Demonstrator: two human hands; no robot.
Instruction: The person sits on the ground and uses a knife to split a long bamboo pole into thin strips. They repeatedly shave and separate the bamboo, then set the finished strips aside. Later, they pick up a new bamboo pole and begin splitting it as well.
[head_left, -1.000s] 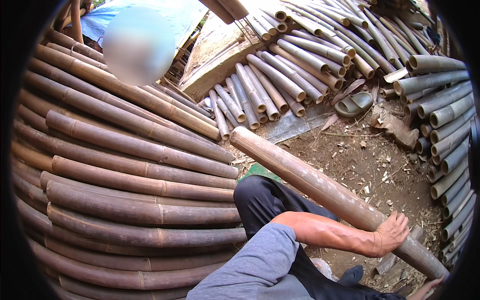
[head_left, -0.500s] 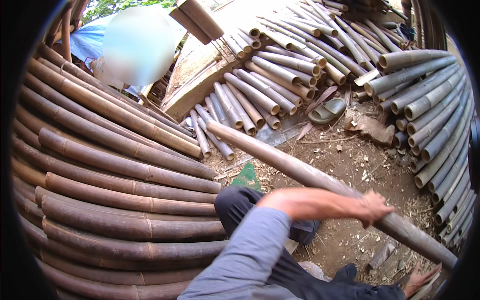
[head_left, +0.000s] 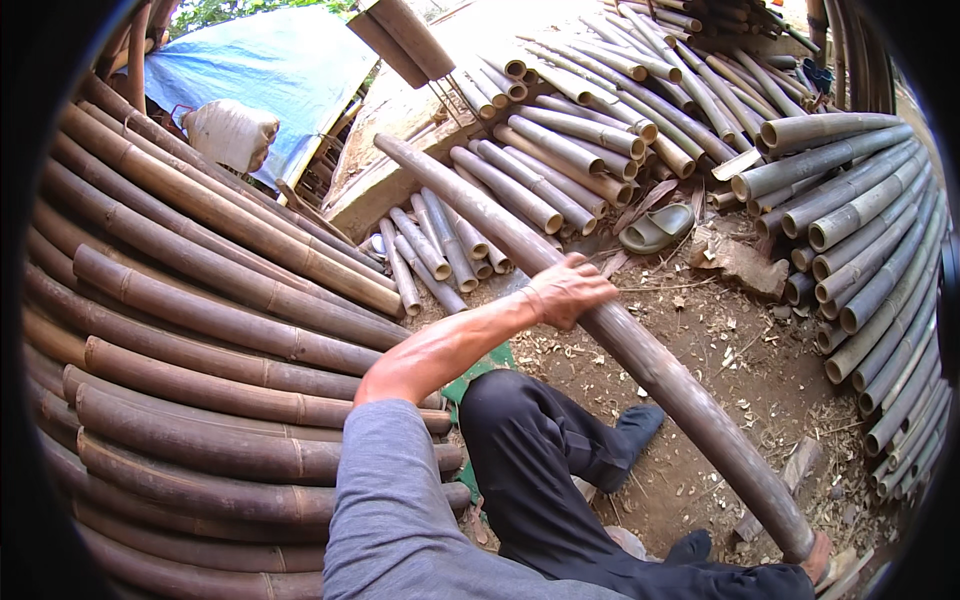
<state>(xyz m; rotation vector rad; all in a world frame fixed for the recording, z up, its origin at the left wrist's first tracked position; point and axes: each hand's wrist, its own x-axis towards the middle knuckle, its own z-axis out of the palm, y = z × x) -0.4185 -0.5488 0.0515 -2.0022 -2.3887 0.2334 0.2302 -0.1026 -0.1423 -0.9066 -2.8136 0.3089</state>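
Observation:
A long brown bamboo pole (head_left: 660, 375) slants across my front, from the far left down to the near right. My left hand (head_left: 572, 290) is wrapped around it near its middle, with the arm stretched forward. At the pole's near end, my right hand (head_left: 816, 558) grips the tip; most of that hand is hidden behind the pole and my dark sleeve. The pole's far end is raised over the cut bamboo pieces (head_left: 515, 190) on the ground. My bent left knee (head_left: 500, 410) is just left of the pole.
Long bamboo poles (head_left: 250, 400) are stacked along the left. Greyish bamboo lengths (head_left: 870, 230) are piled at the right. A green sandal (head_left: 655, 228) and a flat stone-like block (head_left: 740, 262) lie on the shaving-strewn soil. Near the pole's lower end is a wood piece (head_left: 785, 485).
My left hand has shifted from the pole's lower part to its middle. My right hand, open before, has closed on the near end. The pole's far end has swung up and away.

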